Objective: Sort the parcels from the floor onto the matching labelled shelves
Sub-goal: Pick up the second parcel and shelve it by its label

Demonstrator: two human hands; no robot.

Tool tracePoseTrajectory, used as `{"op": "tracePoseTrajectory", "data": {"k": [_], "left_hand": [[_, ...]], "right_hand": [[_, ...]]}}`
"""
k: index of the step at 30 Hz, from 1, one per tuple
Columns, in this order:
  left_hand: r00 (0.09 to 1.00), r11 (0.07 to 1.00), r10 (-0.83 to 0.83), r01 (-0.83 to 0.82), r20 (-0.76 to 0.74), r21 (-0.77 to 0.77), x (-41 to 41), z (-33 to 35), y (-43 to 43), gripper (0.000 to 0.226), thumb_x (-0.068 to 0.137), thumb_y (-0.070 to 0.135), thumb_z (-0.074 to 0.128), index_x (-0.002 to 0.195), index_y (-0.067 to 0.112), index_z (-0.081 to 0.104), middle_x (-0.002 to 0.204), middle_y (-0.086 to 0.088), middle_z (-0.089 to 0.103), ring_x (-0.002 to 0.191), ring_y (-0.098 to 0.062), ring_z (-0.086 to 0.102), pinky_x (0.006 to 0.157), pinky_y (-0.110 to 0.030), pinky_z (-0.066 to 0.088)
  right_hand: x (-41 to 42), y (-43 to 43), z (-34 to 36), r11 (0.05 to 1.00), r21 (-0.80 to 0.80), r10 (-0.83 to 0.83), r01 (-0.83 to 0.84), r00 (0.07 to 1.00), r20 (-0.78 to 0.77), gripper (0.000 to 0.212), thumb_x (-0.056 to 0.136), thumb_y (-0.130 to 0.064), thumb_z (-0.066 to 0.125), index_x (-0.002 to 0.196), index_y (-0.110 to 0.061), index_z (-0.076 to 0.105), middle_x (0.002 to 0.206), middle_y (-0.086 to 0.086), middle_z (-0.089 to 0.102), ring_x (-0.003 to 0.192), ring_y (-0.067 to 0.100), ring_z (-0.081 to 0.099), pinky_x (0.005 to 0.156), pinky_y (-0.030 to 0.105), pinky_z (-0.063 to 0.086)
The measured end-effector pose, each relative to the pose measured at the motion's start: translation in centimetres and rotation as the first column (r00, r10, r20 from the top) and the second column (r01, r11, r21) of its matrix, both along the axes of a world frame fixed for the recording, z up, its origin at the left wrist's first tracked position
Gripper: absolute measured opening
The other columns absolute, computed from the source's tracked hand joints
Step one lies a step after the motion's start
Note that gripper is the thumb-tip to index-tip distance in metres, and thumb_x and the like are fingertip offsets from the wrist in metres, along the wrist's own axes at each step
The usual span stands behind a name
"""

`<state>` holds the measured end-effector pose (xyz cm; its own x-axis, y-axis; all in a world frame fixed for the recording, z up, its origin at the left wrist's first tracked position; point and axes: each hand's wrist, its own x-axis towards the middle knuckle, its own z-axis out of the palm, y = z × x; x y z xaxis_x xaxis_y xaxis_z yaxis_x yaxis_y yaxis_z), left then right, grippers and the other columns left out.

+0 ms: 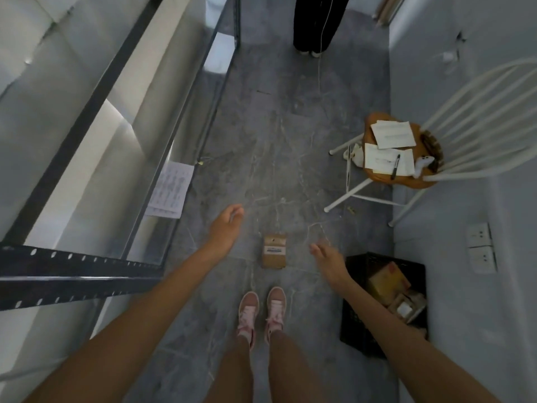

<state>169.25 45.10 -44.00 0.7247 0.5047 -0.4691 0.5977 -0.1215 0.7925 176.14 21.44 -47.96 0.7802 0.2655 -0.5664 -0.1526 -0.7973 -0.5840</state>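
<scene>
A small brown cardboard parcel (274,251) with a white label lies on the grey floor just ahead of my feet. My left hand (225,226) hangs above the floor to the parcel's left, fingers relaxed, holding nothing. My right hand (328,257) hovers to the parcel's right with loose, spread fingers, also holding nothing. Neither hand touches the parcel. A black crate (360,315) at the lower right holds several more parcels. The metal shelf unit (87,266) stands on the left.
A white chair (465,135) with a wooden seat carries papers, a pen and a white device on the right. A printed sheet (171,193) hangs on the shelf frame. Another person's dark trouser legs (316,21) stand at the far end of the aisle.
</scene>
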Motion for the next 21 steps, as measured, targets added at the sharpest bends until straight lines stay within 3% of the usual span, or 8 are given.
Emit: {"op": "tracePoseTrajectory", "data": {"k": [3,5,8,16,21], "left_hand": [[0.995,0.996,0.091,-0.092,0.026,0.005,1.4,-2.1,0.8,0.035,0.099,0.020,0.040,0.127,0.005,0.053,0.131,-0.014,0.056,0.121,-0.027,0.051,0.097,-0.029,0.037],[0.991,0.992,0.128,-0.128,0.028,0.009,2.3,-3.7,1.1,0.034,0.099,0.020,0.039,0.128,0.007,0.052,0.131,-0.012,0.056,0.120,-0.026,0.051,0.093,-0.025,0.036],[0.987,0.987,0.162,-0.162,0.025,0.021,3.7,-7.1,1.4,0.033,0.099,0.016,0.039,0.127,0.005,0.052,0.130,-0.013,0.056,0.120,-0.028,0.052,0.092,-0.024,0.035],[0.973,0.971,0.233,-0.233,0.004,0.062,6.8,-18.6,1.2,0.032,0.097,0.008,0.040,0.125,0.000,0.053,0.129,-0.017,0.056,0.119,-0.029,0.052,0.092,-0.024,0.035],[0.967,0.967,0.252,-0.251,-0.023,0.037,9.4,-30.4,-0.3,0.030,0.095,0.007,0.042,0.122,0.002,0.056,0.126,-0.013,0.059,0.115,-0.025,0.055,0.091,-0.022,0.036]], "right_hand": [[1.1,-0.1,-2.4,0.997,-0.052,0.062,-0.064,0.997,-0.036,0.032,0.099,-0.021,0.040,0.103,0.002,0.062,0.099,0.015,0.064,0.093,0.027,0.060,0.070,0.019,0.034],[1.8,-0.2,-4.1,0.997,-0.057,0.054,-0.057,0.997,-0.056,0.034,0.099,-0.020,0.040,0.106,0.004,0.062,0.103,0.018,0.065,0.097,0.031,0.060,0.071,0.020,0.037],[2.6,-0.4,-7.6,0.997,-0.071,0.034,-0.040,0.996,-0.088,0.032,0.100,-0.022,0.038,0.104,0.000,0.061,0.100,0.016,0.064,0.095,0.030,0.061,0.075,0.027,0.040],[2.3,-0.2,-19.3,0.995,-0.076,-0.077,0.065,0.984,-0.160,0.030,0.099,-0.018,0.039,0.104,0.001,0.061,0.095,0.007,0.058,0.089,0.017,0.053,0.064,0.015,0.029],[4.7,0.3,-30.7,0.993,-0.070,-0.109,0.100,0.984,-0.139,0.029,0.099,-0.017,0.038,0.103,0.001,0.062,0.101,0.017,0.065,0.089,0.023,0.058,0.078,0.026,0.042]]}}
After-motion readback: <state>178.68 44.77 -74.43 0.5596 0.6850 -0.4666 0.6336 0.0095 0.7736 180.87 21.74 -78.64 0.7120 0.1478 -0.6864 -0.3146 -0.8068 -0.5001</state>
